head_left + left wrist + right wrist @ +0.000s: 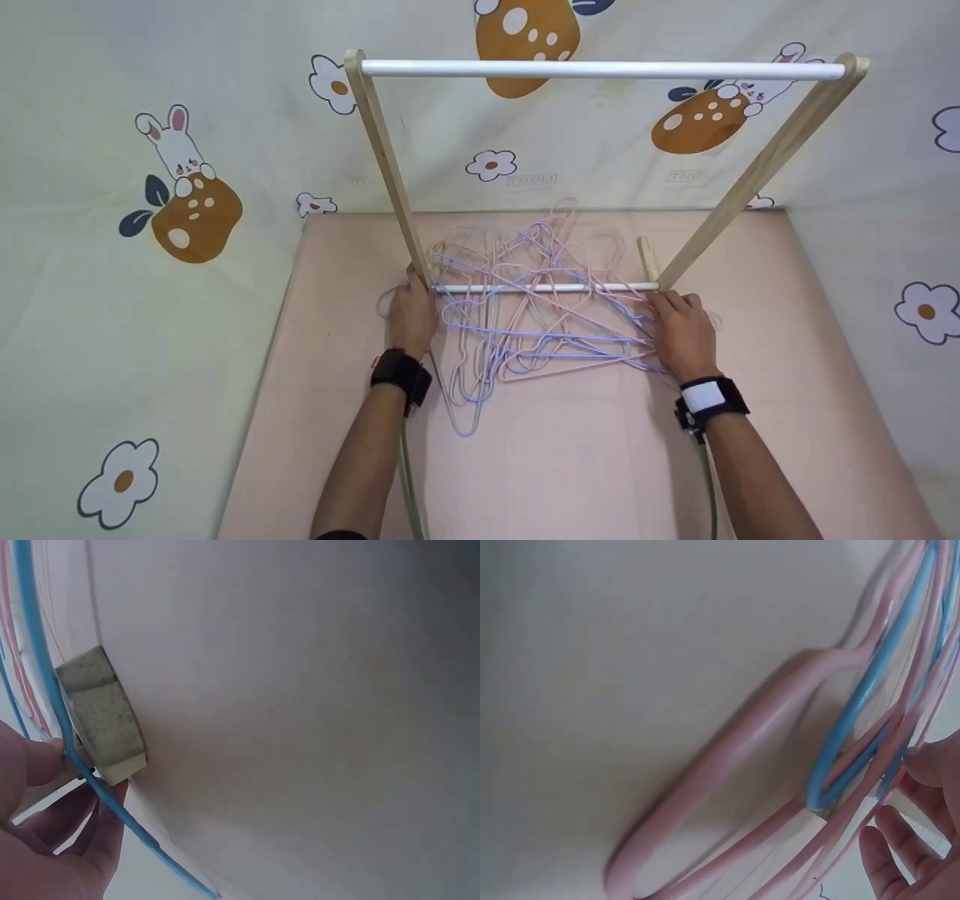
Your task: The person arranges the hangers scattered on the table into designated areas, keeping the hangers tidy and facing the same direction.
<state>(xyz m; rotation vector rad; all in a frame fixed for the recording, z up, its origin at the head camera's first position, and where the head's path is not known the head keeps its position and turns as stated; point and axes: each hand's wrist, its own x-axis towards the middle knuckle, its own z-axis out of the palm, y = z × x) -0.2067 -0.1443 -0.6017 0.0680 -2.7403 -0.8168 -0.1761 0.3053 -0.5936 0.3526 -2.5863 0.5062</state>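
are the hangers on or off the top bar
Off: the hangers lie heaped about the lower bar, and none hangs from the white top bar.

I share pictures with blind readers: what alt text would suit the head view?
A person's left hand and right hand grip the lower corners of a wooden rack; pink and blue hangers lie tangled at its lower white bar on a pink surface.

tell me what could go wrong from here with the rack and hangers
The hangers could get dragged along if the rack moves, since they lie tangled at its lower white bar. A blue hanger crosses close by the left hand and might catch on it. Uneven force could skew the rack, as the right hand grips its opposite side.
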